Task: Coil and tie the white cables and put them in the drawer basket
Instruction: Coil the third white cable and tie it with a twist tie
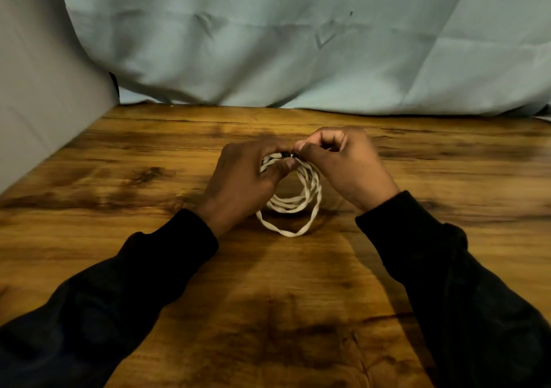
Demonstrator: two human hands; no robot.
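The left hand point(241, 178) curls round the top of a coiled white cable point(293, 204), thumb pressed over the gathered strands to keep the loops bunched. Just beside it, almost touching, the right hand point(340, 163) pinches something small and dark point(287, 155) between thumb and forefinger at the point where the two hands meet; it looks like a tie or a fastener, though it is too small to tell which. Below both hands the rest of the coil hangs down in several loose loops, the lowest of them resting on the wooden table point(149, 184) between the two dark sleeves. Beyond the hands a pale blue cloth point(298, 44) drapes down to the table's far edge. No drawer basket is in view. By the look of it the coiling is done and the tying is in hand. The next move likely calls for the left hand to hold the bundle firm while the right draws the dark piece round the strands and closes it snugly, without letting a loop slip free.
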